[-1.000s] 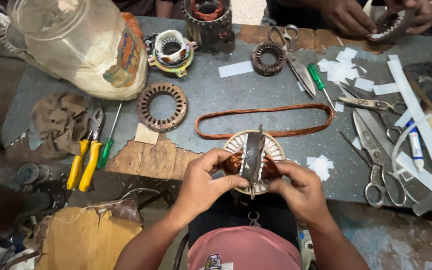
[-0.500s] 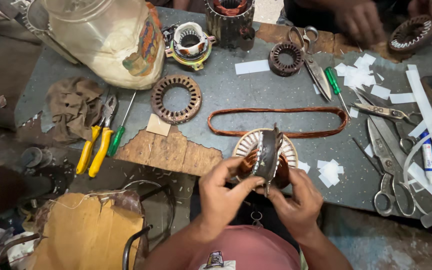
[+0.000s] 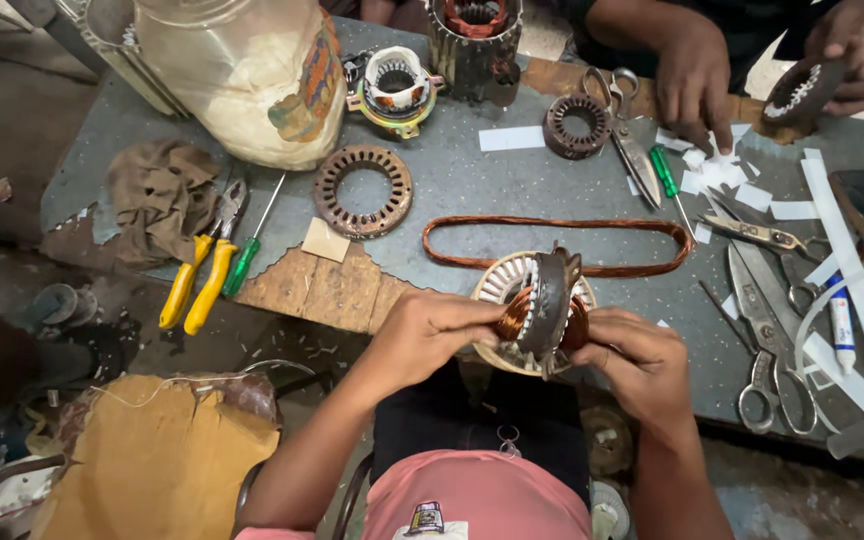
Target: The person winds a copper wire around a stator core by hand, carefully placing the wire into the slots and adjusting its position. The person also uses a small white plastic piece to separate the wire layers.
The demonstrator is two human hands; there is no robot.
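— Where is the stator core?

— The stator core (image 3: 550, 300) stands on edge at the near rim of the grey surface (image 3: 472, 190), over a round stator (image 3: 512, 285) with pale slot liners. It is a dark, rusty metal ring, with copper winding (image 3: 517, 315) bunched at its left side.

— And the hands?

— The left hand (image 3: 427, 335) has its fingers clenched on the copper winding; the right hand (image 3: 632, 355) grips the core's right side, fingers curled around it.

— Anything nearby?

— A long loop of copper wire (image 3: 562, 225) lies just beyond. Yellow-handled pliers (image 3: 202, 270) lie well to the left, and scissors (image 3: 767, 330) to the right. Another person's hands (image 3: 697, 80) work at the far edge.
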